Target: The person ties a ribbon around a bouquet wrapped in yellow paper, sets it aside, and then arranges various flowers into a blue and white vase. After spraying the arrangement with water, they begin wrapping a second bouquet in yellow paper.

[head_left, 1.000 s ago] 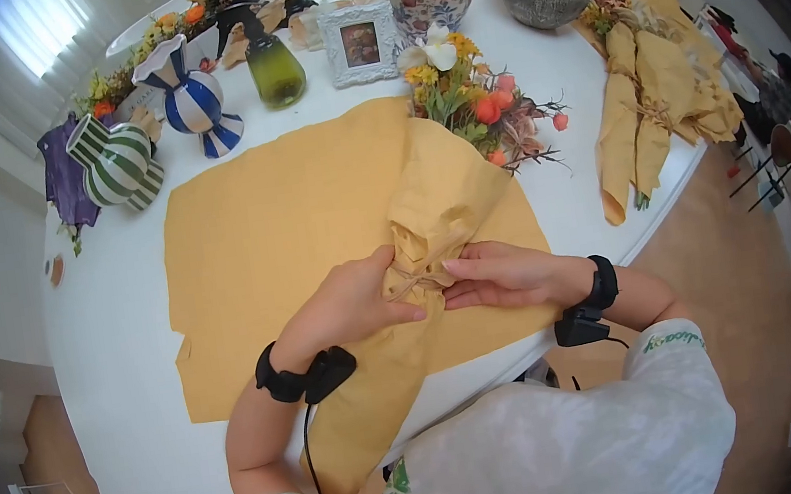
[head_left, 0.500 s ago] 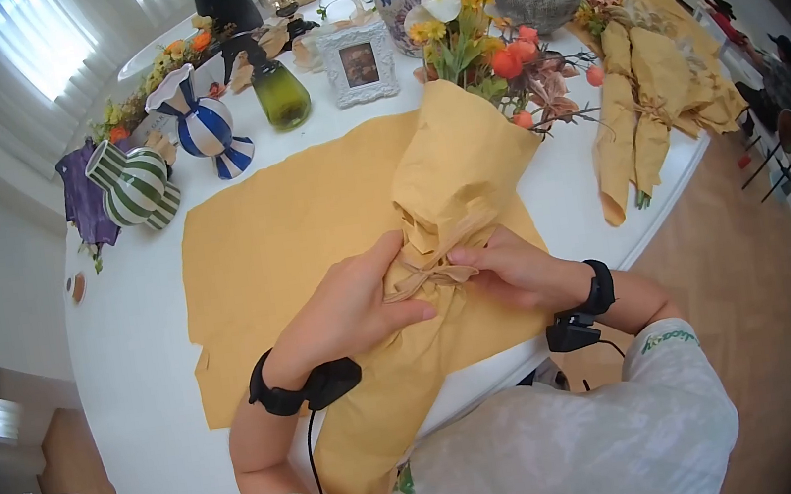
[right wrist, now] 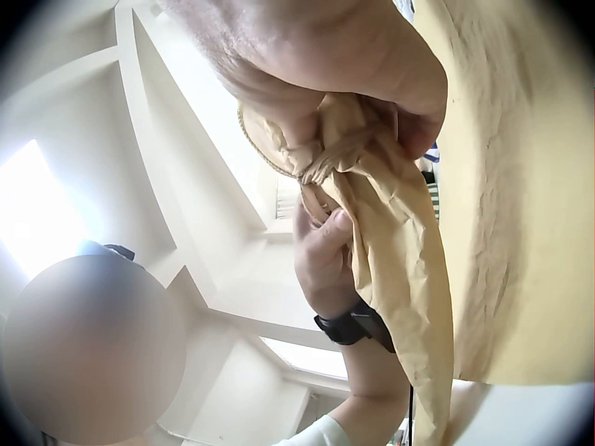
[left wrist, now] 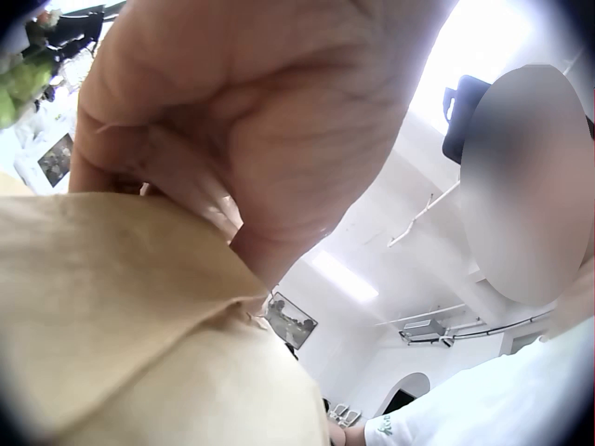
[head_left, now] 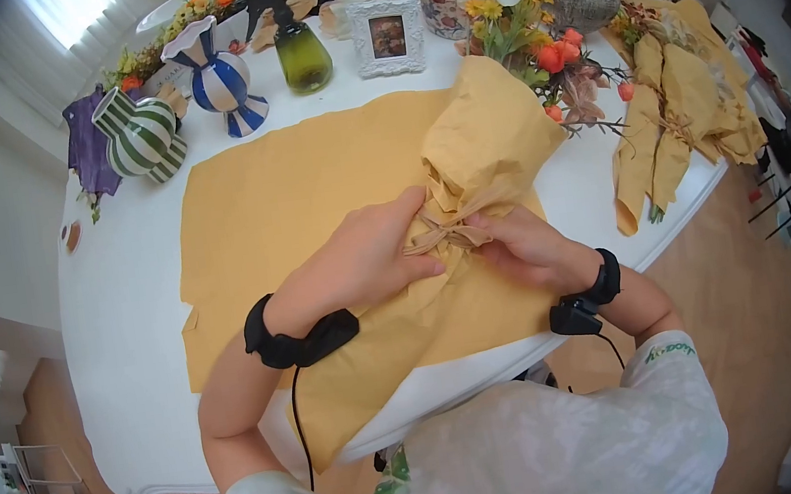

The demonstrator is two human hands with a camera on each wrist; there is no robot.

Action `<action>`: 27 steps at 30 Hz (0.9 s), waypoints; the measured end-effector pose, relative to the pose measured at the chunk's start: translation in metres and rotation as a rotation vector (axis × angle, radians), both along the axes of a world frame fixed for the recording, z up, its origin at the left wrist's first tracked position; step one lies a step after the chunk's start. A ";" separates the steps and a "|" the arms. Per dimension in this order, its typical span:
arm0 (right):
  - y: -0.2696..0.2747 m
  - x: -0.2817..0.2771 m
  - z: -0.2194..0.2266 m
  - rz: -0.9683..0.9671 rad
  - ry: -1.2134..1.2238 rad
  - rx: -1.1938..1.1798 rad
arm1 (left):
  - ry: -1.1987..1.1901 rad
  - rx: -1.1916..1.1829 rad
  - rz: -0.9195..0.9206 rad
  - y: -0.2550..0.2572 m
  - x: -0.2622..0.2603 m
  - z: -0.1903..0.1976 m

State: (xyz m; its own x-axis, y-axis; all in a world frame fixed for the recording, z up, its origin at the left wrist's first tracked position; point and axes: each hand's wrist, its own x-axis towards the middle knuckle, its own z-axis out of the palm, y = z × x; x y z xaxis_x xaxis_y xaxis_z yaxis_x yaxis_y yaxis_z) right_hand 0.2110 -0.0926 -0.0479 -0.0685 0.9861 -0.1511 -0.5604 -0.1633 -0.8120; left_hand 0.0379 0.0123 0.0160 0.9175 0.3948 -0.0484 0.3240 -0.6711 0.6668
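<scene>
A bouquet wrapped in yellow paper (head_left: pixel 490 130) slants across the table's front, its white, yellow and red flowers (head_left: pixel 545 52) poking out at the upper right. Round its narrow waist runs a tan tie with a bow (head_left: pixel 451 232). From the left, my left hand (head_left: pixel 376 250) grips the gathered waist, thumb near the bow. My right hand (head_left: pixel 533 247) holds the other side, its thumb pressing at the bow's right end; some of its fingers are hidden behind the paper. In the right wrist view the tie (right wrist: pixel 330 158) passes over the crumpled paper beneath that hand.
A flat yellow sheet (head_left: pixel 280 202) lies under the bouquet on the white table (head_left: pixel 124 383). Behind stand a green-striped vase (head_left: pixel 139 136), a blue-striped vase (head_left: pixel 222 80), a green bottle (head_left: pixel 304 59) and a white picture frame (head_left: pixel 388 38). Another wrapped bouquet (head_left: pixel 686 99) lies at the right.
The bouquet, with both hands on it, has lifted and tilted, its flower end shifting up and right in the head view. The bow's loops show more fully. Both hands keep hold of it.
</scene>
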 end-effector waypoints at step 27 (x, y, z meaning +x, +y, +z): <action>0.029 0.028 0.033 0.082 -1.463 0.771 | -0.112 -0.137 -0.022 0.027 -0.002 -0.025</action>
State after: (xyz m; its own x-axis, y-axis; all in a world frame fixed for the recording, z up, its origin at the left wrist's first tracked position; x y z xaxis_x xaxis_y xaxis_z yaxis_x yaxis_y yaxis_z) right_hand 0.2389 -0.0641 -0.0152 -0.3700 0.8560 0.3611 0.6910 0.5134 -0.5089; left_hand 0.0363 0.0393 -0.0089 0.9283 0.3717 0.0026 0.2290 -0.5773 0.7838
